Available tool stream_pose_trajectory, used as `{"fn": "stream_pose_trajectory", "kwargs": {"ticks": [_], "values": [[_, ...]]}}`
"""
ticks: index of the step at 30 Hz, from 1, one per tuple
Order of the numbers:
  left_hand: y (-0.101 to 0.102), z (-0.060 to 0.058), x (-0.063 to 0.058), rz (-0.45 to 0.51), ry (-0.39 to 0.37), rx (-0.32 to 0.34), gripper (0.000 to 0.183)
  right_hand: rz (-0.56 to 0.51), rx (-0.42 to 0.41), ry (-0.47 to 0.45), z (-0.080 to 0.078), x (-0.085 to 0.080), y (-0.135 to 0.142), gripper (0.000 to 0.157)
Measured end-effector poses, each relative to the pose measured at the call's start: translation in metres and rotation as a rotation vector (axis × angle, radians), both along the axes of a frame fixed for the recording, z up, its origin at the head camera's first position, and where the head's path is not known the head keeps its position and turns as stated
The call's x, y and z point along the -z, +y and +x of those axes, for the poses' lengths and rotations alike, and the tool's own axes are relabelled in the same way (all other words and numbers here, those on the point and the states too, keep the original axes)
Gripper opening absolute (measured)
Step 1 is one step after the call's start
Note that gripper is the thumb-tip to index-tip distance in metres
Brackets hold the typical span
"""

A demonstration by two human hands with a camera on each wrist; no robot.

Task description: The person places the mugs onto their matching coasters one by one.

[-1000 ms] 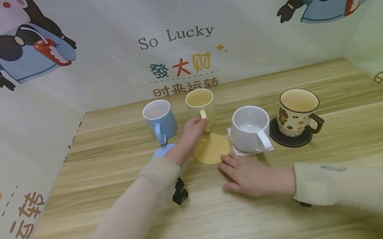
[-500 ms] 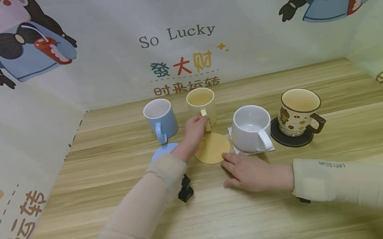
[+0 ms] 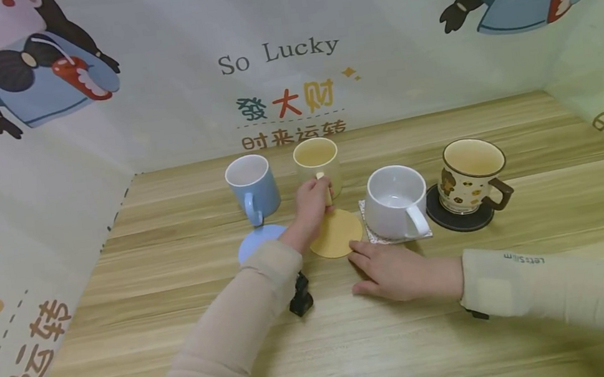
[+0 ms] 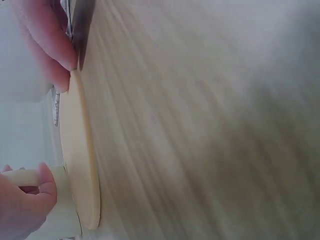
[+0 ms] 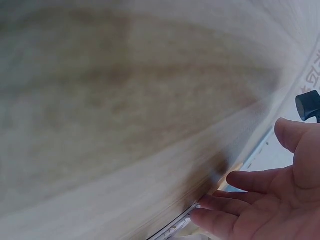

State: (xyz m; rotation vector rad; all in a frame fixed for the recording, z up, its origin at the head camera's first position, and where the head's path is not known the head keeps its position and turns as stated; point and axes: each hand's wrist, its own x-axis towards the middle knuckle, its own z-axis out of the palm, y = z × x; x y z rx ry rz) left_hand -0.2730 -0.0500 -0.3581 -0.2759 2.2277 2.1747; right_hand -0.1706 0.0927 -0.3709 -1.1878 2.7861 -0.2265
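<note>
Head view: high, angled forward and down over the pale wood-grain table (image 3: 467, 332), printed backdrop at 12 o'clock, both sleeves entering from 6.

Left wrist view: almost at tabletop level, very near, turned sideways; round flat yellow coaster (image 4: 80, 160) edge-on at 9 o'clock.

Right wrist view: equally low and near, mostly blurred tabletop, fingers at 4 o'clock.

Shared: head and left wrist views both take in that coaster (image 3: 336, 233); all three show the table.
</note>
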Motion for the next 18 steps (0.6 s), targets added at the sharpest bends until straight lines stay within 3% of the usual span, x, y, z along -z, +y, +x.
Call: {"fn": "stream_pose_trajectory", "kwargs": {"ticks": [9, 18], "values": [[0.000, -0.002, 0.004, 0.004, 0.046, -0.036, 0.023, -0.004, 0.001, -0.009, 0.000, 0.000, 0.000, 0.059], [-0.011, -0.001, -0.002, -0.047, 0.054, -0.042, 0.026, -0.001, 0.011, -0.025, 0.001, -0.003, 0.000, 0.059]]}}
